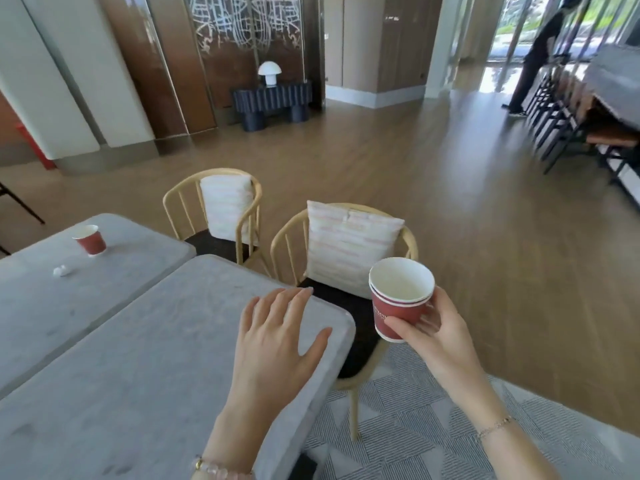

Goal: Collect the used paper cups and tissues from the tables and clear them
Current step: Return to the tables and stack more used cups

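Note:
My right hand [438, 336] grips a stack of two red paper cups [398, 299] with white insides, held in the air to the right of the near grey table [138, 358], above a chair seat. Over that table's right corner my left hand [277, 337] is spread flat with straight fingers and holds nothing. On the far grey table [121, 258] at the left stands a single red paper cup [90, 239]. A small crumpled white tissue [62, 270] lies in front of it.
Two wooden chairs [242, 216] with striped cushions [346, 244] stand past the tables. A patterned grey rug [433, 427] lies underfoot. Open wood floor stretches beyond. A person in dark clothes [540, 53] bends by a long table with dark chairs [568, 109] at the far right.

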The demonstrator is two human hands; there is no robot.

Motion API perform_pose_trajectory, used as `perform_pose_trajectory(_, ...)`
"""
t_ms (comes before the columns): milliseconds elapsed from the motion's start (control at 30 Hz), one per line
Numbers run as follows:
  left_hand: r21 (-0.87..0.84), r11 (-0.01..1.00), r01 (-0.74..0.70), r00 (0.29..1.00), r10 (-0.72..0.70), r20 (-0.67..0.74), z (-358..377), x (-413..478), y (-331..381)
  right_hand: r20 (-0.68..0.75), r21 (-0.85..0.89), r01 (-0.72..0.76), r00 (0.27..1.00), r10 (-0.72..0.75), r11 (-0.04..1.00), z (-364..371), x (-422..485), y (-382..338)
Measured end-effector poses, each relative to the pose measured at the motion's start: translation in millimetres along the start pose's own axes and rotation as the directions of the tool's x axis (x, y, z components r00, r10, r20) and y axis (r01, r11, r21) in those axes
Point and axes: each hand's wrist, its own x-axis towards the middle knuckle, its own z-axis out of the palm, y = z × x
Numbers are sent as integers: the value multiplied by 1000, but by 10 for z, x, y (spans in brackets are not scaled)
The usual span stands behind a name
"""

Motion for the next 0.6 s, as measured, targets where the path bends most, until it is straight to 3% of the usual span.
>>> perform_pose_trajectory(233, -91, 983, -160, 986, 164, 38, 758, 868, 934, -130, 11, 14, 992, -12, 1000, -1091, 458, 178)
perform_pose_trajectory(600, -216, 947, -236, 966, 253, 52, 1728, 2054, 2317, -299, 12, 26, 954, -21, 1000, -2722, 1240, 403)
